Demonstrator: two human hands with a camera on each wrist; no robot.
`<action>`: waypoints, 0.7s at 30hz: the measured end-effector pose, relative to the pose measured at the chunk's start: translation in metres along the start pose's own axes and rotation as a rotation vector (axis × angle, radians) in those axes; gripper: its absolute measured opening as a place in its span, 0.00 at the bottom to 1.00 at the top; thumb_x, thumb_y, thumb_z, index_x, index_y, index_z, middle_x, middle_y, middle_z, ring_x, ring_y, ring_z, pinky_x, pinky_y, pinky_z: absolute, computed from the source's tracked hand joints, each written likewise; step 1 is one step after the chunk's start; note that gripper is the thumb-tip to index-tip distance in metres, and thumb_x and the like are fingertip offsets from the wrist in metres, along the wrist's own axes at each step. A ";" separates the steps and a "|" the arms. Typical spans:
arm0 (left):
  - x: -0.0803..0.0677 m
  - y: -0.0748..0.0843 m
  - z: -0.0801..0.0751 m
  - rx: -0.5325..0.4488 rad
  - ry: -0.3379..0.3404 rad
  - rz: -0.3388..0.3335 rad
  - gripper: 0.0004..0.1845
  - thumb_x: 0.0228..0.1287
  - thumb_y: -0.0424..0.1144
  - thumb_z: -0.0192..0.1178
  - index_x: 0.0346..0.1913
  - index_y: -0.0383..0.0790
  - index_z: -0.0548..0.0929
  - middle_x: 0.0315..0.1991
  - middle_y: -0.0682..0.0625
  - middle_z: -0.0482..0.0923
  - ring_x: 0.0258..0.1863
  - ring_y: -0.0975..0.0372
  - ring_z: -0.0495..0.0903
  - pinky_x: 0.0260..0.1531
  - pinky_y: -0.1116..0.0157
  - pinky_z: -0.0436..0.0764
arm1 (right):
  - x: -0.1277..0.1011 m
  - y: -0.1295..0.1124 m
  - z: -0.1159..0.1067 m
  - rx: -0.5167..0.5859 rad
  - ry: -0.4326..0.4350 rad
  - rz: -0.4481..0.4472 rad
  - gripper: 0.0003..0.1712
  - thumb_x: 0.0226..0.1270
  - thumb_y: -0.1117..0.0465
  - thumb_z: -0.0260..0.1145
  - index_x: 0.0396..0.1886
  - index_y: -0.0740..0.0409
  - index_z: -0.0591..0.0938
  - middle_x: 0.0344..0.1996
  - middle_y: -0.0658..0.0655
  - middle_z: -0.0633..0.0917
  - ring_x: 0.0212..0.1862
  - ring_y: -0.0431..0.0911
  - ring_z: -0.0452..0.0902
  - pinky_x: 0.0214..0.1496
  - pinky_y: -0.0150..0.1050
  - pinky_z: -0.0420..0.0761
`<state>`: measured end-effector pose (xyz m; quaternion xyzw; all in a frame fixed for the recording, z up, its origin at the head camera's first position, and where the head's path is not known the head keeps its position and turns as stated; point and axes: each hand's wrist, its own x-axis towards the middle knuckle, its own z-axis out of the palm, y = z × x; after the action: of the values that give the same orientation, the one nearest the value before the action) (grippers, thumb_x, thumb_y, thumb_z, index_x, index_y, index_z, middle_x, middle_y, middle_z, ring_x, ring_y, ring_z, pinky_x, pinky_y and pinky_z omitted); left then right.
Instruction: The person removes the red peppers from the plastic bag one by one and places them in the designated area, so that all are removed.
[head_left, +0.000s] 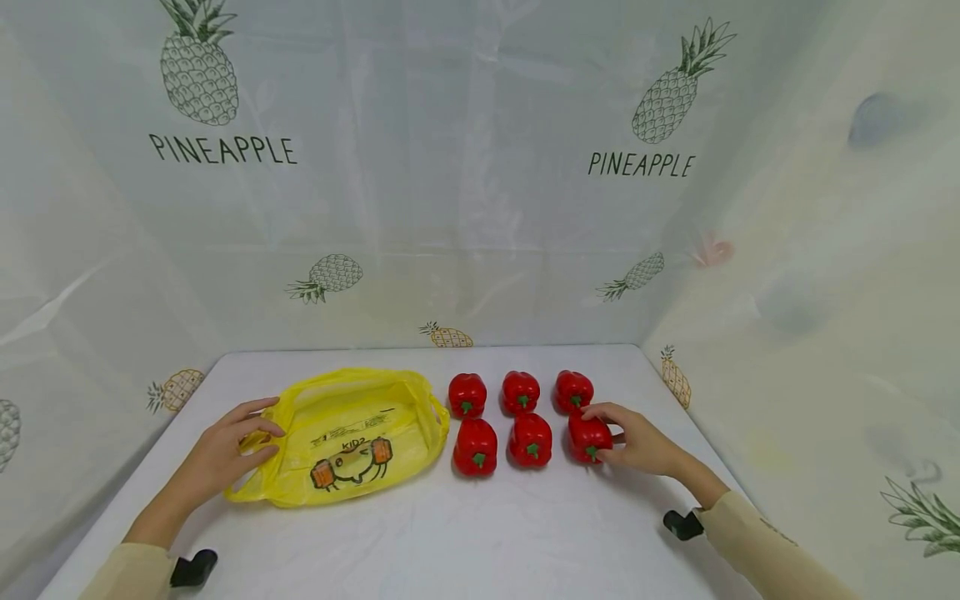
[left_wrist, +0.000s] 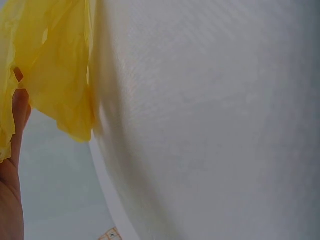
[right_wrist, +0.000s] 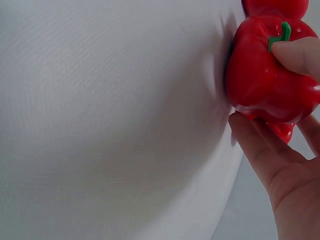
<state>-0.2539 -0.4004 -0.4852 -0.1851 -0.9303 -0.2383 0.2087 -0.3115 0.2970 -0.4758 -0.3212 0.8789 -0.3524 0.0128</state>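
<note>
At the left end of a yellow plastic bag [head_left: 352, 458], my left hand [head_left: 221, 454] rests its fingers on the bag's edge, thumb and fingers apart. The bag lies spread out with its mouth open, a cartoon print on its front. In the left wrist view, yellow plastic [left_wrist: 57, 65] partly covers that hand's fingers. My right hand [head_left: 641, 442] grips the near right red bell pepper [head_left: 585, 435]. The right wrist view shows its thumb [right_wrist: 300, 54] beside the green stem and its fingers around the other side.
Two rows of red bell peppers stand right of the bag, including a near left one [head_left: 475, 446], a near middle one [head_left: 530, 440] and a far right one [head_left: 573, 390]. The white table [head_left: 480, 533] meets a pineapple-printed curtain [head_left: 465, 192] behind and at both sides.
</note>
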 end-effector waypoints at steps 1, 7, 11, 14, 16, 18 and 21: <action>0.000 0.000 0.000 0.005 0.002 0.003 0.18 0.52 0.30 0.82 0.41 0.53 0.89 0.71 0.41 0.75 0.65 0.40 0.75 0.57 0.94 0.50 | 0.000 0.000 0.000 -0.002 -0.001 0.001 0.37 0.62 0.68 0.80 0.69 0.52 0.76 0.66 0.60 0.80 0.65 0.63 0.78 0.54 0.46 0.90; 0.000 -0.003 0.001 -0.002 0.003 0.015 0.18 0.52 0.29 0.81 0.41 0.52 0.89 0.70 0.40 0.75 0.65 0.39 0.75 0.57 0.94 0.50 | 0.000 -0.003 -0.001 0.006 -0.008 -0.004 0.37 0.62 0.68 0.79 0.69 0.54 0.75 0.67 0.61 0.79 0.65 0.64 0.77 0.54 0.45 0.90; -0.001 -0.004 0.001 0.005 0.002 0.016 0.18 0.52 0.29 0.81 0.41 0.53 0.89 0.70 0.41 0.75 0.65 0.40 0.76 0.57 0.94 0.51 | -0.001 -0.003 -0.001 0.017 -0.018 -0.014 0.37 0.62 0.68 0.79 0.69 0.55 0.75 0.69 0.62 0.78 0.66 0.64 0.77 0.54 0.45 0.89; -0.001 -0.003 0.001 0.012 0.001 0.009 0.18 0.52 0.30 0.82 0.41 0.53 0.89 0.70 0.41 0.75 0.64 0.41 0.76 0.56 0.94 0.52 | -0.002 -0.004 -0.003 0.026 -0.026 -0.018 0.38 0.63 0.69 0.79 0.71 0.55 0.74 0.69 0.61 0.77 0.67 0.65 0.76 0.55 0.48 0.90; -0.001 -0.002 0.000 0.017 0.003 0.008 0.17 0.52 0.31 0.82 0.41 0.53 0.89 0.70 0.41 0.76 0.64 0.41 0.77 0.56 0.94 0.54 | -0.002 -0.005 -0.004 0.032 -0.028 -0.021 0.39 0.63 0.70 0.79 0.72 0.54 0.74 0.70 0.62 0.77 0.68 0.67 0.75 0.55 0.52 0.90; -0.001 -0.001 -0.001 0.021 0.004 0.007 0.17 0.53 0.32 0.82 0.42 0.54 0.89 0.70 0.42 0.76 0.64 0.41 0.77 0.56 0.93 0.57 | -0.002 -0.006 -0.006 0.031 -0.025 -0.025 0.40 0.62 0.70 0.78 0.73 0.55 0.74 0.71 0.62 0.76 0.69 0.68 0.74 0.55 0.54 0.90; 0.000 -0.002 -0.002 0.026 0.002 0.004 0.17 0.53 0.32 0.82 0.42 0.54 0.89 0.70 0.43 0.76 0.64 0.42 0.77 0.57 0.90 0.64 | -0.003 -0.009 -0.010 0.017 -0.019 -0.028 0.41 0.62 0.70 0.78 0.74 0.58 0.73 0.72 0.64 0.75 0.69 0.71 0.72 0.55 0.57 0.89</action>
<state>-0.2535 -0.4030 -0.4841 -0.1843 -0.9326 -0.2261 0.2123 -0.3061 0.2997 -0.4634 -0.3367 0.8712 -0.3569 0.0188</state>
